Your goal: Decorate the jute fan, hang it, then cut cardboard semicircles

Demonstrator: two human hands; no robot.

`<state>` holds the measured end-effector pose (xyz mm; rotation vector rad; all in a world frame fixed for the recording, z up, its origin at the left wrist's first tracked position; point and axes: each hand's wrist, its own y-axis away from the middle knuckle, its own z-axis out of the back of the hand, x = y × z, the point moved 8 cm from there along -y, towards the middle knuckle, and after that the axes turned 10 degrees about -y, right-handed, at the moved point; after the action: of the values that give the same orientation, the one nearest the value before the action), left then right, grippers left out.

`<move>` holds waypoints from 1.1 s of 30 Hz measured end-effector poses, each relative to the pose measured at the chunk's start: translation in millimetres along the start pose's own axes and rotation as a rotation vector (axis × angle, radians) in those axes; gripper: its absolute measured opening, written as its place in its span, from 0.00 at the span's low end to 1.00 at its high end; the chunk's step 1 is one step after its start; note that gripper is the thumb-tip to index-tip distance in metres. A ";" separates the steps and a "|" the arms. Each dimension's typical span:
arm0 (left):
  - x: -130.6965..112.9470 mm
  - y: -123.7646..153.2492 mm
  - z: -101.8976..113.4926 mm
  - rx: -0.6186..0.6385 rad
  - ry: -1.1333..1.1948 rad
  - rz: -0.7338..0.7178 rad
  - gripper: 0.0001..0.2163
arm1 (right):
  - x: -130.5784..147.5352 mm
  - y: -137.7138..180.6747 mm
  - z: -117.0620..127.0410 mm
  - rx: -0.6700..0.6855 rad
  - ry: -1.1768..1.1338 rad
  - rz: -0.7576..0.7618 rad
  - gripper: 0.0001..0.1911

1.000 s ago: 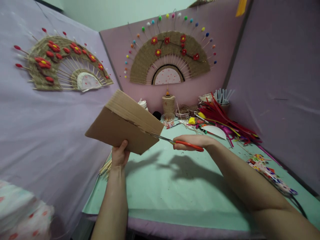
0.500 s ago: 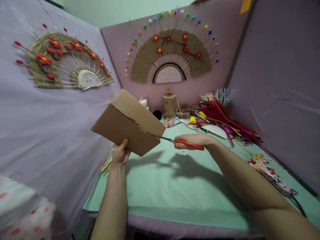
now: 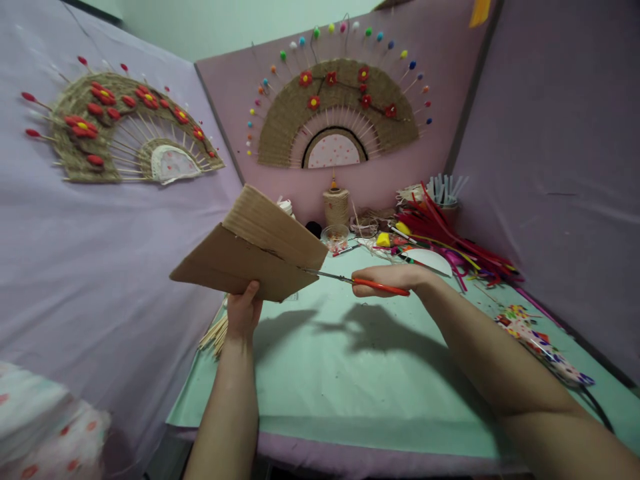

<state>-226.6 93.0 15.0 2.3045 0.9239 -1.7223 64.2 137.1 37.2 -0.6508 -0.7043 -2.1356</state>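
My left hand (image 3: 244,310) grips a brown cardboard sheet (image 3: 240,267) by its lower edge, thumb on the near face. The cardboard is held up above the table, tilted, with a ragged slit running across it and the two sides bent apart. My right hand (image 3: 383,277) is closed round the orange handles of a pair of scissors (image 3: 327,275). Their blades point left and meet the cardboard at the right end of the slit. Some of the fingers of both hands are hidden behind what they hold.
A twine spool (image 3: 336,207), a clear dish (image 3: 336,235) and red pipe cleaners (image 3: 440,230) lie along the back. Thin sticks (image 3: 215,337) are at the left edge, a patterned glue gun (image 3: 545,350) at the right. Woven fans (image 3: 340,87) hang on the walls.
The cardboard has tipped, its left corner moving left and down and its lower edge slightly up. The scissors have shifted a little right relative to the table. The view has turned slightly.
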 end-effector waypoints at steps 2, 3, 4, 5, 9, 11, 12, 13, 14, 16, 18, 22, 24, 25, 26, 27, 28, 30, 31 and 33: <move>-0.5 -0.2 0.1 0.005 -0.003 -0.002 0.26 | 0.4 0.8 -0.7 0.009 -0.005 -0.007 0.20; -0.8 -0.3 0.1 0.008 -0.005 -0.004 0.27 | 0.6 1.4 -0.5 0.004 -0.004 -0.019 0.20; -0.9 -0.5 0.2 0.011 -0.008 -0.006 0.27 | 0.6 2.1 0.4 -0.012 0.002 -0.038 0.21; -0.9 -0.7 0.0 0.015 -0.011 -0.006 0.27 | 0.2 2.9 2.0 -0.038 0.014 -0.064 0.21; 1.4 -1.5 0.6 0.018 -0.022 0.005 0.27 | -0.8 4.6 5.8 -0.116 0.059 -0.125 0.23; 3.8 -1.5 0.9 0.012 -0.011 0.017 0.27 | 2.3 2.1 0.4 -0.073 0.028 -0.074 0.22; 5.0 -1.3 0.6 0.009 -0.004 0.022 0.26 | 4.2 0.4 -2.7 -0.051 0.003 -0.041 0.21; 6.3 -0.7 -0.6 0.012 0.001 0.027 0.26 | 6.0 -1.5 -5.3 -0.035 -0.022 -0.013 0.20; 8.1 0.1 -2.7 0.022 0.002 0.036 0.27 | 7.4 -3.8 -7.6 -0.027 -0.044 0.007 0.20; 12.3 2.3 -9.3 0.056 -0.005 0.060 0.28 | 10.8 -8.9 -10.4 -0.042 -0.083 0.034 0.20; 16.1 4.5 -16.2 0.081 -0.003 0.081 0.29 | 17.0 -14.3 -11.1 -0.088 -0.136 0.078 0.20; 22.2 7.8 -23.9 0.072 0.047 0.110 0.25 | 22.8 -21.0 -7.1 -0.233 -0.219 0.101 0.21; 28.4 10.0 -26.7 0.078 0.074 0.162 0.23 | 20.0 -21.7 -6.0 -0.276 -0.232 0.065 0.22; 32.0 11.3 -27.7 0.081 0.084 0.191 0.22 | 18.0 -21.6 -6.1 -0.285 -0.239 0.047 0.22; 35.3 12.6 -28.3 0.081 0.092 0.218 0.21 | 15.9 -21.2 -6.6 -0.284 -0.250 0.029 0.22; 38.2 13.7 -28.7 0.080 0.100 0.238 0.21 | 13.5 -20.6 -7.4 -0.278 -0.265 0.010 0.22; 40.7 14.6 -29.0 0.082 0.107 0.255 0.20 | 11.4 -20.0 -8.7 -0.265 -0.286 -0.009 0.22; 45.0 15.6 -29.5 0.084 0.121 0.280 0.19 | 8.4 -18.5 -11.1 -0.243 -0.331 -0.045 0.22; 47.0 15.8 -29.6 0.087 0.128 0.292 0.18 | 7.7 -17.6 -11.4 -0.245 -0.350 -0.063 0.22; 51.4 15.9 -29.8 0.093 0.145 0.322 0.17 | 7.8 -15.9 -11.7 -0.259 -0.380 -0.098 0.23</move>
<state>-184.8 113.7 -25.3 2.4971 0.4643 -1.5117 44.6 134.0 29.7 -1.2065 -0.6728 -2.2381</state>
